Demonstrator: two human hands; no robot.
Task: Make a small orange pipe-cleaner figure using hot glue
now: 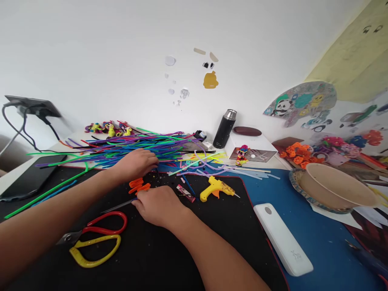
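Observation:
My left hand (138, 162) is curled at the near edge of a heap of coloured pipe cleaners (133, 145); its fingertips point right and what they pinch is hidden. Closer to me, my right hand (160, 205) is closed over the black mat, its grip hidden under the knuckles. An orange pipe cleaner bent in zigzags (138, 184) lies between the hands, touching or nearly touching the right fingers. A thin, pointed dark tool (117, 206) extends left from beside the right thumb; I cannot tell whether it is held. Scissors with red and yellow handles (97, 240) lie below the left forearm.
Right of my hands lie a small pink packet (186, 193) and a yellow glue gun (216, 188). A white power bank (283, 239), a beige bowl (336, 188) and a black flask (224, 129) are further out. A dark phone-like slab (30, 180) lies left.

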